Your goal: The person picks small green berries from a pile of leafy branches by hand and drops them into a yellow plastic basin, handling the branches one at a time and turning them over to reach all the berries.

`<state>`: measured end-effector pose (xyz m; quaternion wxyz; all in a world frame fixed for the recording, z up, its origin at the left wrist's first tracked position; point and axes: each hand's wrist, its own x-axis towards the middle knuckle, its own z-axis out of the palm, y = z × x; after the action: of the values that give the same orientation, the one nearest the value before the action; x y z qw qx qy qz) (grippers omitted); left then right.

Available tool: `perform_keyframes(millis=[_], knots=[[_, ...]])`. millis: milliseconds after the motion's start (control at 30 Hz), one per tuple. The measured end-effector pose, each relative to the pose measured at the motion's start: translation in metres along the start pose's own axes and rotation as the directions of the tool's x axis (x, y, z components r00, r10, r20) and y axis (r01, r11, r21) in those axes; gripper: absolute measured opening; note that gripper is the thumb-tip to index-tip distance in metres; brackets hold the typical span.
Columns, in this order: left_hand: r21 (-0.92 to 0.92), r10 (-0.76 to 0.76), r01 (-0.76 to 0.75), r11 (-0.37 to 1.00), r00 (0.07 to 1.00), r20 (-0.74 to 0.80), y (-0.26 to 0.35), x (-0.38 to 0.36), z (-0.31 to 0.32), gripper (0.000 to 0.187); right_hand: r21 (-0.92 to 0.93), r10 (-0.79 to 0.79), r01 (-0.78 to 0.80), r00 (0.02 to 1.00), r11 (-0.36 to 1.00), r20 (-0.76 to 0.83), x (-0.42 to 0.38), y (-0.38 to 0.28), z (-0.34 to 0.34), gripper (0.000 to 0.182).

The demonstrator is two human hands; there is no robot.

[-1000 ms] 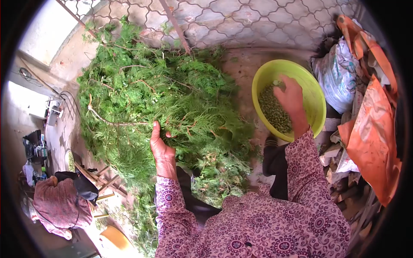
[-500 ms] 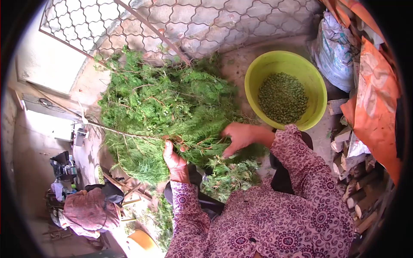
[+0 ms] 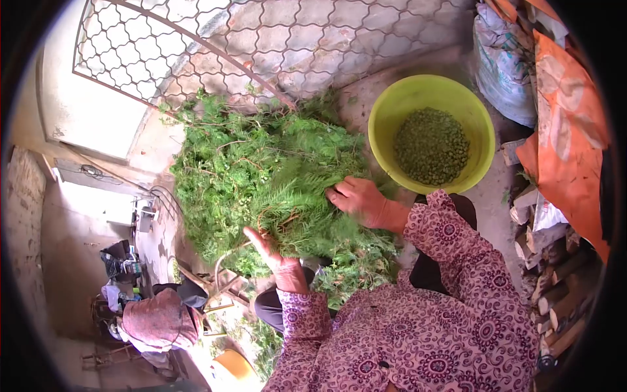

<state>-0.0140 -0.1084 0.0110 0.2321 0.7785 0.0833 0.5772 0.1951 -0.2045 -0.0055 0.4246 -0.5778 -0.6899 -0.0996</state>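
My left hand (image 3: 271, 253) is low at the front of a heap of feathery green branches (image 3: 222, 163). Its thumb points up, and a leafy branch (image 3: 287, 210) is in its grip, the bare stem curving down to the left. My right hand (image 3: 362, 201) is above the right part of the heap, fingers curled together at the foliage; what lies between the fingertips is hidden. Just beyond my right hand stands a yellow-green tub (image 3: 484, 140), partly filled with small round green cones or seed pods (image 3: 431, 147).
A wavy wire mesh panel (image 3: 313, 39) leans behind the heap. At right are a white sack (image 3: 503, 72), an orange sheet (image 3: 568, 150) and stacked firewood (image 3: 555, 304). Another person (image 3: 163, 320) is at lower left, near a yellow-orange container (image 3: 235, 367).
The branch's stem has swung from pointing left to curving downward. My right hand has moved up slightly and its fingers have come together. The view has shifted a little.
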Motion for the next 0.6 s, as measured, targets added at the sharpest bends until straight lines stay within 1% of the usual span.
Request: perform_keyframes(millis=[33,67,100,133,167,200,233,267,300,333,367,400,433,467,500,533,567,600], knots=[[-0.304,-0.49,0.442,0.844,0.866,-0.102,0.016,0.014,0.008,0.076,-0.009,-0.022,0.022,1.0,1.0,-0.022,-0.001,-0.001,0.002,0.027],[-0.591,-0.859,0.684,0.428,0.511,-0.031,0.025,0.023,0.012,0.066,-0.02,-0.039,0.038,0.998,0.999,-0.046,-0.003,-0.001,0.004,0.035],[-0.525,-0.722,0.588,0.615,0.687,-0.075,-0.003,-0.004,-0.006,0.044,-0.02,-0.037,0.036,0.998,0.999,-0.051,-0.003,0.004,0.006,0.035],[-0.524,-0.721,0.589,0.615,0.689,-0.071,-0.001,0.001,-0.009,0.044,-0.026,-0.008,0.007,0.999,1.0,-0.038,-0.003,0.011,0.006,0.027],[-0.673,-0.818,0.588,0.448,0.573,-0.045,0.003,0.006,-0.01,0.039,-0.032,0.021,-0.021,0.999,0.999,-0.026,-0.003,0.018,0.004,0.021],[-0.795,-0.892,0.544,0.267,0.451,0.009,0.005,0.011,-0.013,0.034,-0.034,0.022,-0.023,0.999,0.999,-0.031,-0.005,0.024,0.001,0.021],[-0.837,-0.864,0.506,0.207,0.496,0.086,0.005,0.015,-0.019,0.028,-0.043,0.092,-0.093,0.996,0.995,-0.017,-0.007,0.028,-0.004,0.021],[-0.832,-0.883,0.493,0.253,0.47,0.011,0.005,0.017,-0.022,0.025,-0.054,0.163,-0.163,0.987,0.985,-0.004,-0.01,0.033,-0.009,0.021],[-0.826,-0.851,0.484,0.288,0.526,0.011,0.005,0.016,-0.027,0.024,-0.067,0.232,-0.231,0.973,0.971,0.008,-0.012,0.038,-0.013,0.022],[-0.82,-0.815,0.472,0.323,0.579,0.012,0.005,0.015,-0.032,0.024,-0.069,0.233,-0.233,0.972,0.97,0.002,-0.014,0.043,-0.016,0.022],[-0.819,-0.786,0.462,0.339,0.617,0.022,0.002,0.013,-0.038,0.028,0.009,0.27,-0.27,0.962,0.963,-0.03,-0.016,0.047,-0.018,0.025],[-0.814,-0.806,0.469,0.342,0.591,0.002,-0.013,0.004,-0.052,0.034,0.089,0.309,-0.303,0.949,0.949,-0.058,-0.017,0.051,-0.02,0.028],[-0.866,-0.788,0.445,0.229,0.607,0.104,-0.001,0.011,-0.05,0.034,0.111,0.319,-0.304,0.934,0.946,-0.16,-0.017,0.053,-0.022,0.021],[-0.9,-0.756,0.421,0.109,0.623,0.201,0.012,0.019,-0.049,0.034,0.11,0.32,-0.306,0.933,0.946,-0.162,-0.016,0.055,-0.026,0.021],[-0.897,-0.69,0.429,0.102,0.681,0.247,0.015,0.019,-0.051,0.034,0.236,0.402,-0.362,0.904,0.902,-0.148,-0.015,0.055,-0.031,0.019],[-0.898,-0.688,0.428,0.102,0.682,0.247,0.015,0.015,-0.054,0.034,0.358,0.477,-0.409,0.87,0.839,-0.122,-0.014,0.055,-0.034,0.016],[-0.894,-0.648,0.423,0.147,0.724,0.236,0.013,0.011,-0.056,0.034,0.358,0.475,-0.408,0.871,0.84,-0.123,-0.013,0.056,-0.034,0.016],[-0.89,-0.606,0.414,0.191,0.763,0.225,0.012,0.007,-0.057,0.034,0.43,0.53,-0.459,0.846,0.778,-0.058,-0.012,0.056,-0.033,0.017]])
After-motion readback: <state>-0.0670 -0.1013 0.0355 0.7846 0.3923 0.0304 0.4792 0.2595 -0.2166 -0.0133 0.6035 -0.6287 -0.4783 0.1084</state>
